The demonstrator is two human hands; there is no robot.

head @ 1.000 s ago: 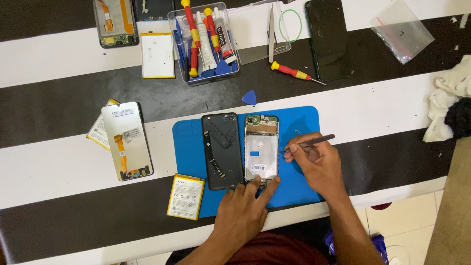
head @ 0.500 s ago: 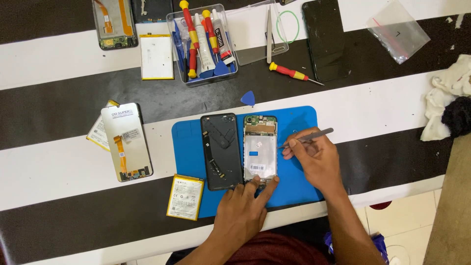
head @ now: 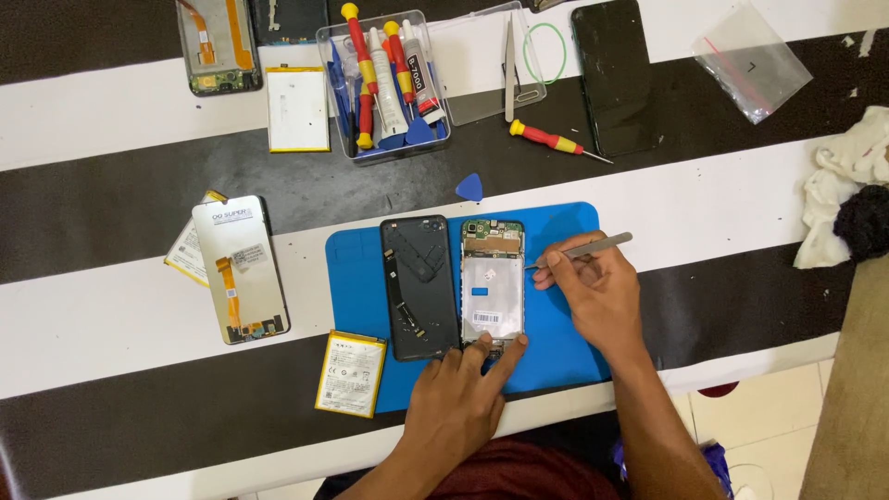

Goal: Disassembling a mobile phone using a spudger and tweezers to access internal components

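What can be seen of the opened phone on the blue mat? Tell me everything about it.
The opened phone lies flat, face down and lengthwise, on the blue mat, its back cover off. Its upper end shows a green and copper-coloured circuit board with a small camera; below that is a pale, whitish bay with a small blue tab and a white label. The left hand presses fingertips on its lower end. The right hand holds metal tweezers whose tip meets its right edge. The black back cover lies just beside it on the left.
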